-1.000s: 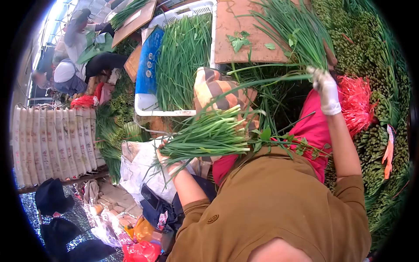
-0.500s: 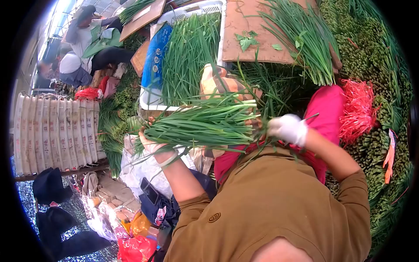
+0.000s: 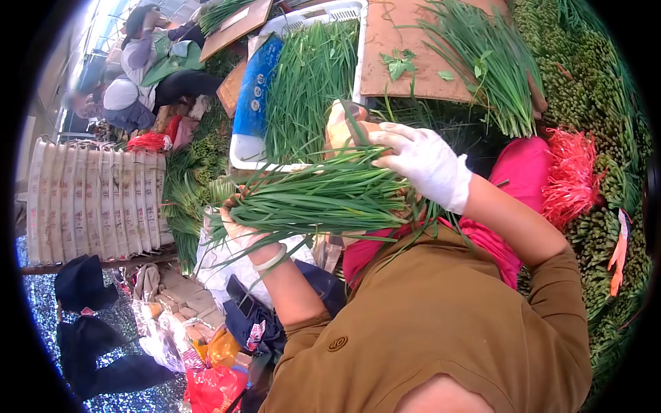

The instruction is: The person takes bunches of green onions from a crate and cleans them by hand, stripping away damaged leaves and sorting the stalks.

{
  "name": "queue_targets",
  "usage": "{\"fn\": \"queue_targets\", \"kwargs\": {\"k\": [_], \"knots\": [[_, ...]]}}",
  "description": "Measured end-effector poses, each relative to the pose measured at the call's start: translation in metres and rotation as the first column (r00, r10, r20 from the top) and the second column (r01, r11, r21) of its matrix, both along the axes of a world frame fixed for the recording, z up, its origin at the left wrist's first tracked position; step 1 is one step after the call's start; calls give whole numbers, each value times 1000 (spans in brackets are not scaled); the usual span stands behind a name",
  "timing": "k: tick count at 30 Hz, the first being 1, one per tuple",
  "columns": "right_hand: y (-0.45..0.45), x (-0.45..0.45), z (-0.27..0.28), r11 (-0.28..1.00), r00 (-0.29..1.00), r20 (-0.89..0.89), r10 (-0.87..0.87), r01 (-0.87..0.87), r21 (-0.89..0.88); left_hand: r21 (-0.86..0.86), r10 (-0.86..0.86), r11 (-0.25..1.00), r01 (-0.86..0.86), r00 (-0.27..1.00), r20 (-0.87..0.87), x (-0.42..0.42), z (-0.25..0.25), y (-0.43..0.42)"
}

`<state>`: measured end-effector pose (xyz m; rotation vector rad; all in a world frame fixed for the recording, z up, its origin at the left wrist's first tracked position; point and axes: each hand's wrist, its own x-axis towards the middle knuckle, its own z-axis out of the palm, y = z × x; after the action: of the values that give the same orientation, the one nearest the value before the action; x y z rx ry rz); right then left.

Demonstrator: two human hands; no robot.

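A thick bunch of garlic chives (image 3: 323, 199) lies sideways in front of my body, leaf tips to the left and pale stem ends to the right. My left hand (image 3: 242, 224), with a white band at the wrist, is wrapped around the leafy end. My white-gloved right hand (image 3: 423, 162) reaches over the stem end, its fingers bent and closing on a few green blades at the bunch's upper edge. Loose blades hang below the stems onto my brown shirt (image 3: 441, 296). Behind the bunch is a patterned orange-brown cloth (image 3: 337, 131), partly covered.
A white crate (image 3: 363, 48) of chives stands ahead, beside a brown board (image 3: 434, 58) bearing another bunch (image 3: 492, 69). Red plastic strips (image 3: 571, 179) lie at the right near stacked bunches (image 3: 585, 89). Stacked white foam boxes (image 3: 96, 203) are at the left; a person (image 3: 155, 69) sits beyond.
My right hand has moved up and left, from beside the stem ends to the bunch's upper edge. My left hand keeps its hold on the leafy end. The view has shifted slightly.
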<state>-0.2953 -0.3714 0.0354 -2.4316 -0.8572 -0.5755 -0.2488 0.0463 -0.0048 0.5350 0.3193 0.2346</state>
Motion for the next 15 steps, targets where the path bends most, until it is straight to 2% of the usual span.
{"fn": "queue_targets", "kwargs": {"k": [1,4,5,8,9,10,11,12,13,14,15], "knots": [[5,7,0,999,999,-43,-1,0,-41,62,5,998,-7,999,34,-6,11,-14],[17,27,-14,988,997,51,-49,56,-144,218,50,974,-62,997,64,-10,25,-42],[21,32,-23,987,999,44,20,-12,-158,265,68,961,-83,996,62,-8,27,-48],[24,38,-2,978,985,-92,146,-157,-133,115,-9,993,3,998,55,-1,31,-60],[22,43,-1,970,982,-86,167,-148,193,181,16,983,-17,1000,8,-1,38,-68],[19,48,1,858,979,-75,188,-127,498,221,26,975,-31,999,25,2,34,-63],[5,37,5,528,769,-465,439,198,826,260,38,964,-47,998,40,5,26,-53],[-16,38,24,627,934,-320,158,156,763,300,49,952,-64,997,57,6,21,-46],[-38,39,21,335,936,-244,253,152,930,218,47,975,-46,999,3,0,31,-57],[-50,36,35,26,929,-338,148,338,941,219,71,973,-72,997,12,2,19,-48],[-84,34,38,-94,916,-320,241,350,932,220,94,971,-96,995,20,5,0,-33]]}}
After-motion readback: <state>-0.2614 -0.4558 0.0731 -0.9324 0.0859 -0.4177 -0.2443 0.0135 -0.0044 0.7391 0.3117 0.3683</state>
